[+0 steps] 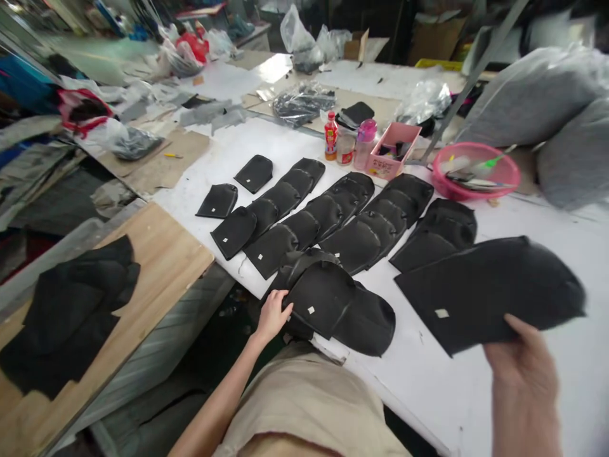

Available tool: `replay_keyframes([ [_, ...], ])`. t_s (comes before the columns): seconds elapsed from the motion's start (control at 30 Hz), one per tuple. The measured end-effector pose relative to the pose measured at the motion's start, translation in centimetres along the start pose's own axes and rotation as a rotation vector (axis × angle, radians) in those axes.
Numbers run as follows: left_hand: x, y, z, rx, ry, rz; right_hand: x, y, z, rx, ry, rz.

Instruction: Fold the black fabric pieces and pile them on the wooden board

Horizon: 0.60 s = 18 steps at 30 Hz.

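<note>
My right hand (526,368) grips a black rounded panel (495,292) by its lower edge, thumb on top, and holds it up over the right side of the white table. A small white square label shows near the panel's straight end. At the table's near edge, my left hand (273,316) is closed on the left edge of a similar black panel (323,295), which also bears a white label. That panel lies over others in a loose pile, and some of my left fingertips are hidden. Beyond the pile, overlapping black panels (352,238) lie in several slanting rows.
A wooden board (176,247) at left carries more black pieces (71,311). Behind the rows stand a red-capped bottle (330,136), a pink-lidded bottle (365,143), a pink box (392,152) and a pink basin (476,170). Big grey bags (533,95) bulge at the right.
</note>
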<state>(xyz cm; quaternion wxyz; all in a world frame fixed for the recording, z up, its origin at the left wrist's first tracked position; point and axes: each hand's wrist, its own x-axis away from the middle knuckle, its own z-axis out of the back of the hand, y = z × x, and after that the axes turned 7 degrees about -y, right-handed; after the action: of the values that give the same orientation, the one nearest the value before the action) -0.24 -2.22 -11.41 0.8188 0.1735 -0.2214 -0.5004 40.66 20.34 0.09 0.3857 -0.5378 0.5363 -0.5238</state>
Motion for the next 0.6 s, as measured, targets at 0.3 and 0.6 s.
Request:
replay_keyframes([
  [0.3, 0.9, -2.5, 2.0, 0.228, 0.04, -0.139, 14.4, 13.0, -15.0, 0.042, -0.156, -0.403],
  [0.6, 1.4, -3.8, 4.1, 0.454, -0.08, -0.216, 18.1, 9.7, -17.3, 0.824, -0.166, 0.361],
])
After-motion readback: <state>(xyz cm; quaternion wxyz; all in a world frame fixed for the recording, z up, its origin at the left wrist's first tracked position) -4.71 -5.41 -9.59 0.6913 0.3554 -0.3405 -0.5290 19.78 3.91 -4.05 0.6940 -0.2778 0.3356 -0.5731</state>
